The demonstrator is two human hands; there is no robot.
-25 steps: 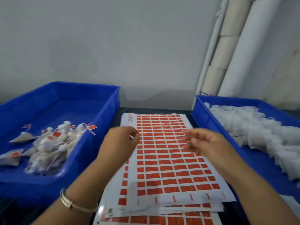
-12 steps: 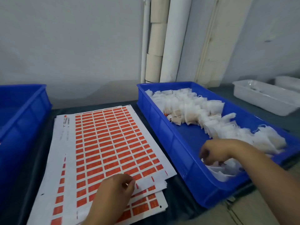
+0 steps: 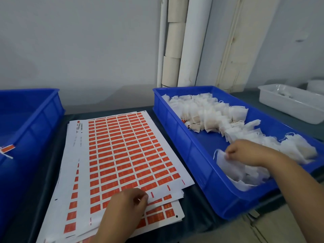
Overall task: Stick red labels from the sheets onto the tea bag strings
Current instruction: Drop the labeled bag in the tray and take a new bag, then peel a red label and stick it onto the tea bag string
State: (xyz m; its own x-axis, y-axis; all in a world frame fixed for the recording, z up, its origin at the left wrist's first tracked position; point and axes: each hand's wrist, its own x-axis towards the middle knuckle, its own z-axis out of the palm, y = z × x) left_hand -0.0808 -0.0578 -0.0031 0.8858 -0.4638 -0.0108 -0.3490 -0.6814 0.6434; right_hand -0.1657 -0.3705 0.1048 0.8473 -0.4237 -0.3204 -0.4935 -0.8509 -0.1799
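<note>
Head view shows the right hand [image 3: 245, 152] inside the right blue bin [image 3: 189, 153], fingers curled and pinching a white tea bag [image 3: 226, 163] at its near end, the bag's string [image 3: 216, 153] looping out to the left. The left hand [image 3: 126, 206] rests on the near edge of the label sheets [image 3: 122, 151], thumb and forefinger pinched; whether a red label sits between them cannot be told. The bag lies well to the right of the sheets, so it probably has to travel left toward the left hand, string end leading
</note>
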